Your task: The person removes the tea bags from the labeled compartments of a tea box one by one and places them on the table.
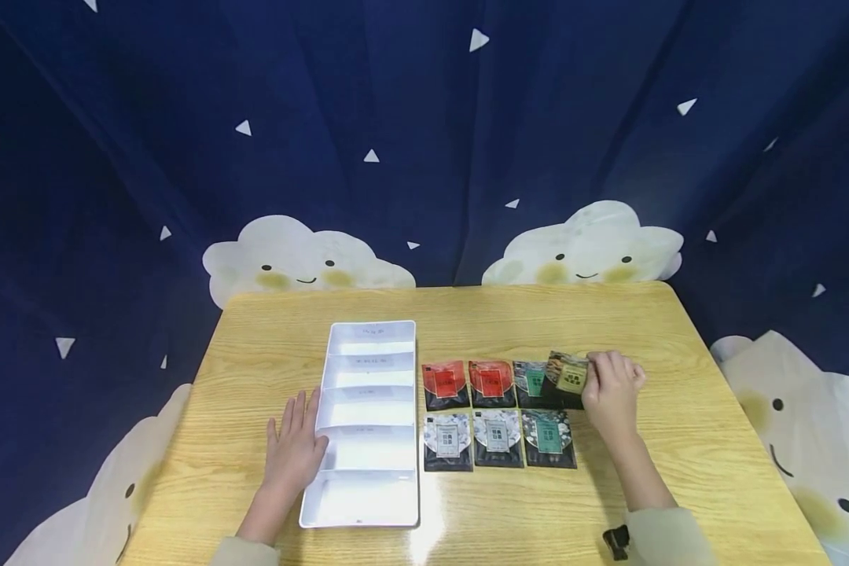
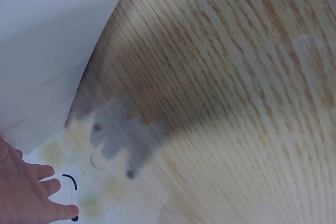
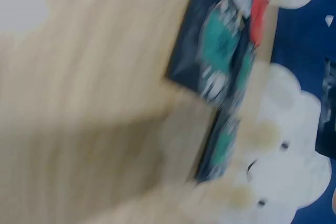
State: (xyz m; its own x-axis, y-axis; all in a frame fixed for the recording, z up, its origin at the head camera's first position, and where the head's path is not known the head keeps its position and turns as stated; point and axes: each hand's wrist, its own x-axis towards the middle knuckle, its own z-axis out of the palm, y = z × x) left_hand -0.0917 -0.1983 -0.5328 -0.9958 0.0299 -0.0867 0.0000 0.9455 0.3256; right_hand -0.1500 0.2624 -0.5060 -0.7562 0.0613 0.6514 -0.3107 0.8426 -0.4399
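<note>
My right hand [image 1: 614,393] pinches the right edge of a dark sachet with a gold label [image 1: 571,380]. It is raised over the teal-label sachets in the back row and partly covers one of them [image 1: 531,380]. The held sachet [image 3: 328,111] shows at the right edge of the right wrist view. My left hand [image 1: 293,452] rests at the left side of a white tray [image 1: 359,499] with several compartments, fingers extended, thumb at the rim. In the left wrist view, the left hand's fingers [image 2: 37,192] are spread beside the tray's wall [image 2: 47,51].
Right of the tray, two red-label sachets [image 1: 446,385] lie in the back row. In front of them are two white-label sachets [image 1: 448,440] and a teal-label sachet [image 1: 549,438]. The wooden table [image 1: 495,511] ends at a dark blue curtain [image 1: 424,118].
</note>
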